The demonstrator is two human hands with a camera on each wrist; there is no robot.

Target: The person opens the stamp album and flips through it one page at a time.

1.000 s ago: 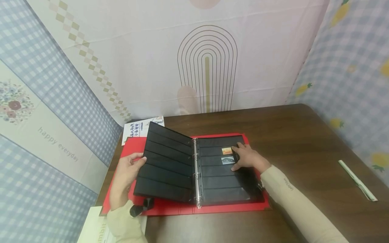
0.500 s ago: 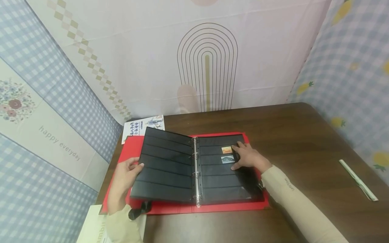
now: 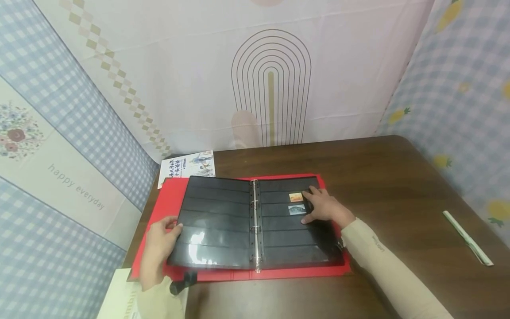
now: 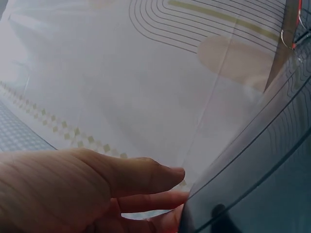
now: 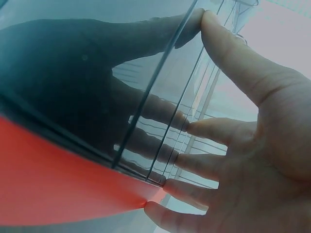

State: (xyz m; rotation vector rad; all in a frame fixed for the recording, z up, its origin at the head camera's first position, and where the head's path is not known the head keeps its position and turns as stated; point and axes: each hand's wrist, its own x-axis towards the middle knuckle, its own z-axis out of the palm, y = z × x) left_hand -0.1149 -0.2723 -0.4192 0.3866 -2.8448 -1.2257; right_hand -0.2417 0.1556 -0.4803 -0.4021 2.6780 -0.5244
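Observation:
A red ring binder [image 3: 159,199] lies spread on the brown table [image 3: 398,186] with black pocket pages on both sides. My left hand [image 3: 169,227] pinches the outer edge of the left black page [image 3: 215,221], thumb on top; the page lies almost flat. In the left wrist view the left hand [image 4: 97,189] sits at the glossy page edge [image 4: 262,184]. My right hand [image 3: 318,204] rests flat on the right page [image 3: 287,239], just right of two stamps [image 3: 296,203]. The right wrist view shows the right hand [image 5: 233,131] with straight, spread fingers on the page above the red cover [image 5: 48,194].
A printed booklet [image 3: 187,165] lies behind the binder's left corner. A white and green pen [image 3: 468,239] lies near the table's right edge. A pale box [image 3: 119,297] sits at the near left corner, with a black strap [image 3: 183,280] beside it. Patterned cloth walls surround the table.
The left black page has come down from a raised tilt to almost flat, and my left hand went down and toward me with it. The right hand stayed by the stamps.

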